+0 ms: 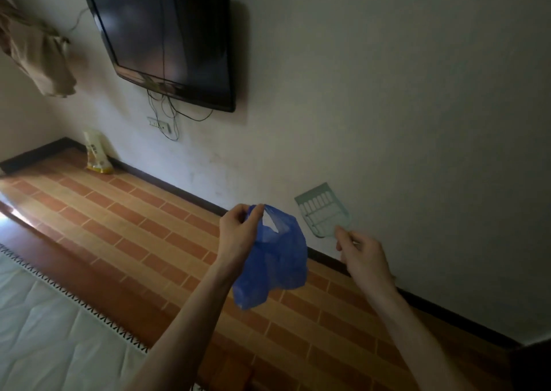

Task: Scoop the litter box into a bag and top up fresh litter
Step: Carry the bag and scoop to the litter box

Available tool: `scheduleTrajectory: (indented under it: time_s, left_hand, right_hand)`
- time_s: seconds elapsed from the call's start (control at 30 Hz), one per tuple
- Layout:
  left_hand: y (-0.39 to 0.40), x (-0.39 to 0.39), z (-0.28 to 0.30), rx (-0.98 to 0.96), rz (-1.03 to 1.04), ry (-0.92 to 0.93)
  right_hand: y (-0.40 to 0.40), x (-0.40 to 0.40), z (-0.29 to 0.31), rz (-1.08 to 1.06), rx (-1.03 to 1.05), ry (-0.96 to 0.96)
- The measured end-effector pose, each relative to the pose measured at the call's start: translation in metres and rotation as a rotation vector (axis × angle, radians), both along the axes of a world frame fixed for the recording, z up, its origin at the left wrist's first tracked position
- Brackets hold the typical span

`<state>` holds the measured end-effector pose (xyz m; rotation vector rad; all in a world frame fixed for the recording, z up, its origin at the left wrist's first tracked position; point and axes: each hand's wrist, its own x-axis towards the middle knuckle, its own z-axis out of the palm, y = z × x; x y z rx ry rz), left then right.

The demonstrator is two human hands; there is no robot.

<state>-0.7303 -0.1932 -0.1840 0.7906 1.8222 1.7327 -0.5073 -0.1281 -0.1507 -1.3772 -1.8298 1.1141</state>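
The litter box itself is out of view, so from here the main risk is a fumble in mid-air: the bag (272, 259) hangs limp and crumpled, its mouth closed, and scooped waste would miss it unless it is opened wide first. The scoop (323, 211) is held only by the end of its handle, so a loose pinch could let it twist or drop once it carries weight.

The left hand (238, 232) pinches one bag handle between thumb and fingertips, fingers curled tight on the plastic; the rest of the bag dangles below, toward 6 o'clock of the hand, clear of the floor (149, 226). The right hand (362, 256) grips the scoop's handle with curled fingers, the slotted blade pointing up toward 11 o'clock against the wall (387, 122).

The likely fresh litter, a yellow pack (97, 155), leans on the wall at 10 o'clock, well apart from both hands, below the TV (167, 38).
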Motion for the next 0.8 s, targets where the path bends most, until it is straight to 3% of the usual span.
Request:
scheduleTrajectory:
  time_s: [0.43,0.8]
  left_hand:
    - [0.031,-0.082,0.0,0.041,0.239,-0.046]
    - [0.091,-0.164,-0.003,-0.063,0.54,-0.093]
  right_hand:
    - [0.096,-0.122,-0.011,0.228,0.017,0.065]
    - [0.209,-0.235,-0.013,0.518,0.027,0.051]
